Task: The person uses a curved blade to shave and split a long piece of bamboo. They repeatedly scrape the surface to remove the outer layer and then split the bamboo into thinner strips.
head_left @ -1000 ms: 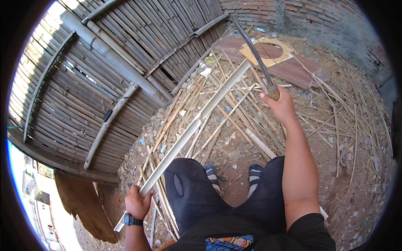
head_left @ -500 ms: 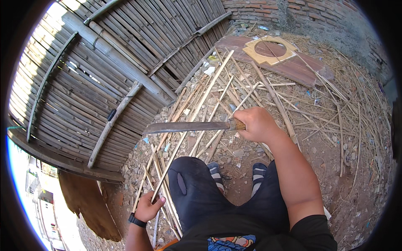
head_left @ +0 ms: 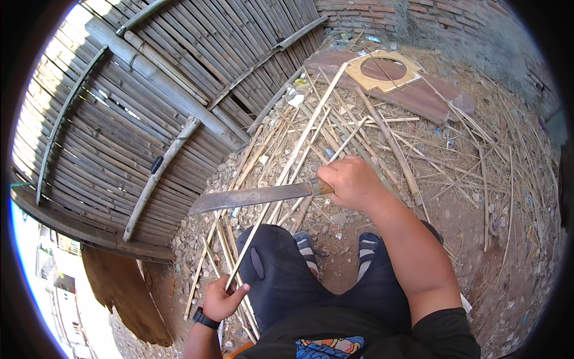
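Observation:
My right hand (head_left: 354, 184) is closed round the wooden handle of a machete (head_left: 248, 197). Its long, dull blade points left, with the tip a little lower than the handle, and crosses over a long pale bamboo strip (head_left: 295, 154). I cannot tell if the blade touches the strip. Low at the left, beside my left knee, my left hand (head_left: 222, 297) grips the near end of that strip between thumb and fingers. From there the strip slants away up and to the right, its far end near the boards.
A slatted bamboo wall (head_left: 161, 113) rises on the left, and a brick wall (head_left: 442, 21) stands behind. Bamboo strips and straw litter the stony ground. A yellow board with a round hole (head_left: 357, 70) lies on a reddish-brown plank (head_left: 431, 106). A brown sheet (head_left: 122, 293) leans at lower left.
The machete has moved left and slightly down, its tip now lower. My left hand has shifted a little right with the bamboo strip, whose far end has moved right and farther away.

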